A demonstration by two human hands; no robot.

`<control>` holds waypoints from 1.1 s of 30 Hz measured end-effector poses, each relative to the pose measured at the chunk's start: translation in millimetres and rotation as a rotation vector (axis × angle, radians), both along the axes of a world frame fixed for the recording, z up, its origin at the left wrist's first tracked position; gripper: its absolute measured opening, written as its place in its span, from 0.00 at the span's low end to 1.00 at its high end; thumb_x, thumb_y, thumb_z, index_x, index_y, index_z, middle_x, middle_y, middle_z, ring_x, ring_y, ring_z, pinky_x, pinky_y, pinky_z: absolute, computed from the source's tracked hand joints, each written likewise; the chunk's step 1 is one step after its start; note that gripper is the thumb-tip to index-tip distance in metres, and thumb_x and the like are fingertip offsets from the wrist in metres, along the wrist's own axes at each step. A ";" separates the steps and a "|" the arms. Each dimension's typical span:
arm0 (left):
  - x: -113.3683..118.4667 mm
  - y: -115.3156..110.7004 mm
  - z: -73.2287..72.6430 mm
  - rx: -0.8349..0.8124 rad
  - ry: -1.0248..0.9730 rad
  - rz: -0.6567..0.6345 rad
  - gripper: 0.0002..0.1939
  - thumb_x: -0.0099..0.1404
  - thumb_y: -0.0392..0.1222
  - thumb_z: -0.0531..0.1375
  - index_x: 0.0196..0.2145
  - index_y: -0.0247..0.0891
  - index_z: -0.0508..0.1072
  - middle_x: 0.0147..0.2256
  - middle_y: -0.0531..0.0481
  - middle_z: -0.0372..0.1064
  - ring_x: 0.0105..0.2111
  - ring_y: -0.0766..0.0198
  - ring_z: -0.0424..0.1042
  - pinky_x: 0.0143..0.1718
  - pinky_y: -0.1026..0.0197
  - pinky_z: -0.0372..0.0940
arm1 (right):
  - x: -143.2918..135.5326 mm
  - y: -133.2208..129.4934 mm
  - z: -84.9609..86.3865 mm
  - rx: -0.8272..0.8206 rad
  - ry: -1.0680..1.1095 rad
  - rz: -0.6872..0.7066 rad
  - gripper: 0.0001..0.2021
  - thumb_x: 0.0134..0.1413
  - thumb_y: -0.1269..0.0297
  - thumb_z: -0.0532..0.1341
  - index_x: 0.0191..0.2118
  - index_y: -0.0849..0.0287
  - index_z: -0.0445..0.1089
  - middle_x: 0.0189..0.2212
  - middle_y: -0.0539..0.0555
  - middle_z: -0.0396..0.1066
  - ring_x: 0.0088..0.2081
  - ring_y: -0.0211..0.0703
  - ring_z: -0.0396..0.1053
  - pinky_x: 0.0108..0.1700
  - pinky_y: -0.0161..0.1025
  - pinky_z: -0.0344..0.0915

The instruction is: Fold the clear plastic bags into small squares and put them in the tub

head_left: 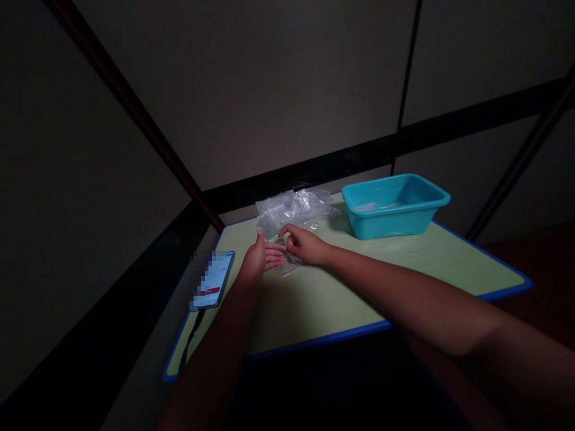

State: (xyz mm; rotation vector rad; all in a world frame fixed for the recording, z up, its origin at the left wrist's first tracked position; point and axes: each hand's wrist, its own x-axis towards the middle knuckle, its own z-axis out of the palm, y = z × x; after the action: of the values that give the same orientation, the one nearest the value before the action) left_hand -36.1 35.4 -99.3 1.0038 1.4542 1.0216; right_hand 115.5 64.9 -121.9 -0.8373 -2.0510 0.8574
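Observation:
My left hand (264, 254) is held on edge above the table, its thumb up and its fingers stretched out toward my right hand. My right hand (305, 245) has its fingers curled in a pinch, close by the left fingertips. A small clear plastic bag (291, 264) hangs under the right hand, gripped at its upper part as far as I can see. Behind both hands lies a crumpled pile of clear plastic bags (291, 209).
A turquoise plastic basin (390, 222) stands at the back right with some pale, clear material inside. At the left edge of the blue-rimmed table (323, 305) lies a phone (218, 278) with its screen lit and a dark strap (192, 335). Panelled walls (287, 90) close in behind and left.

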 end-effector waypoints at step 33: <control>8.9 0.0 -10.3 -0.079 -0.050 -0.027 0.08 0.61 0.35 0.54 0.26 0.33 0.70 0.18 0.49 0.71 0.20 0.65 0.73 0.26 0.66 0.68 | 9.1 -20.1 29.5 0.250 -0.505 -0.172 0.18 0.53 0.51 0.55 0.40 0.62 0.68 0.34 0.58 0.71 0.35 0.45 0.67 0.34 0.36 0.59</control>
State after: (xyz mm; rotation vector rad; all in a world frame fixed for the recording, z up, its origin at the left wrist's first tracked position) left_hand -27.3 35.4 -109.7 0.9328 1.4257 0.9556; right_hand 124.5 44.8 -92.4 -1.1522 -2.4055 0.2986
